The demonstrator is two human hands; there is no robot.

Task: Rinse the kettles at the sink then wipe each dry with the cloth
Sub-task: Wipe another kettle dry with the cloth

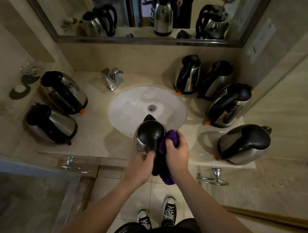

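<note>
A beige counter [98, 131] carries a white sink [132, 104], with two kettles at its left and four at its right. At the sink's near edge the left hand [141, 163] grips the handle of a steel kettle [149, 136], seemingly held upright. The right hand [177, 150] curls round a purple cloth [166, 144], pressing it to the kettle's side.

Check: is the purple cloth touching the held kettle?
Touching. The head view shows the right hand pressing the cloth against the kettle side, no gap between them.
</note>
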